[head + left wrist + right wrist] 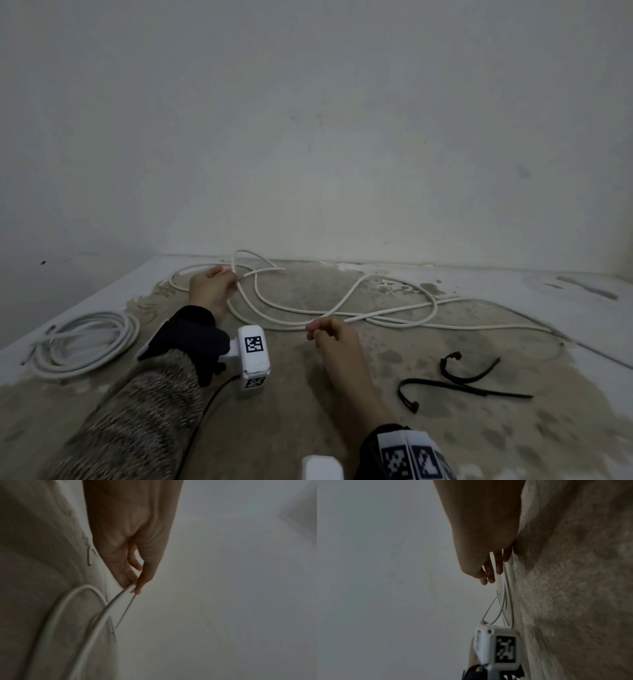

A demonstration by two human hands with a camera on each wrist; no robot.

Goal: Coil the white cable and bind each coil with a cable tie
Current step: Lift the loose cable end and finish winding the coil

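A loose white cable (359,313) sprawls in loops across the worn surface. My left hand (233,274) pinches it near one end at the far left. The left wrist view shows thumb and fingers of that hand (134,588) closed on the cable (96,622), with a thin wire sticking out past the grip. My right hand (311,330) hovers mid-table, fingers relaxed, tips right at a strand. In the right wrist view nothing sits between the fingers of this hand (488,580); the cable (505,588) runs beside them. Two black cable ties (469,371) (459,389) lie at right.
A coiled white cable (85,342) rests at the left edge of the surface. A plain wall (308,137) stands right behind the table. A white camera block (255,356) with a black lead sits on my left wrist.
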